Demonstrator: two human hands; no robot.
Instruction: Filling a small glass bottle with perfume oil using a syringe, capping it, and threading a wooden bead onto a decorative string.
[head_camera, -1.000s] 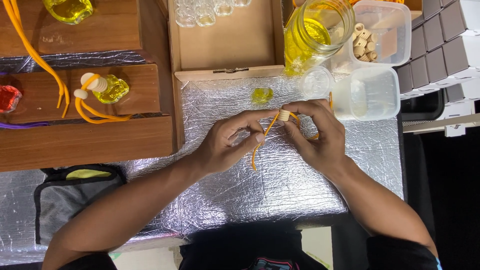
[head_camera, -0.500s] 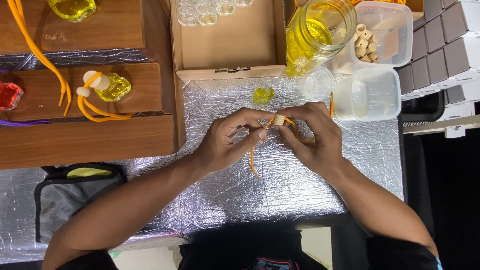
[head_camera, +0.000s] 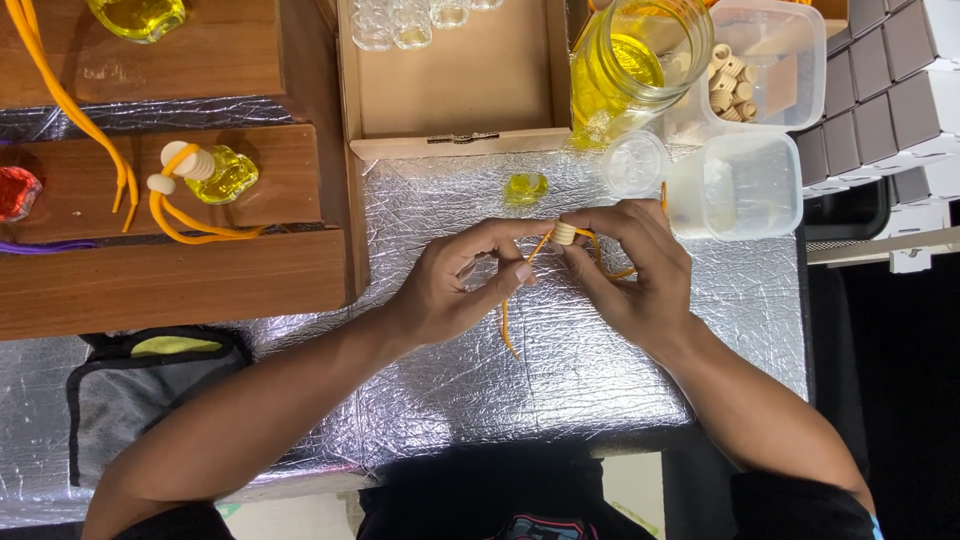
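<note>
Partly hidden between both hands' fingers, a small round wooden bead (head_camera: 564, 233) is pinched by the right hand (head_camera: 632, 275); the left hand (head_camera: 462, 285) pinches the thin orange cord (head_camera: 507, 322) just beside it.

A table wrapped in crinkled silver foil (head_camera: 620, 380) beside stepped wooden shelves (head_camera: 200, 280), evenly lit

Small grey-and-white cartons (head_camera: 895, 95) stacked far right; open cardboard box (head_camera: 455, 80) top centre.
</note>
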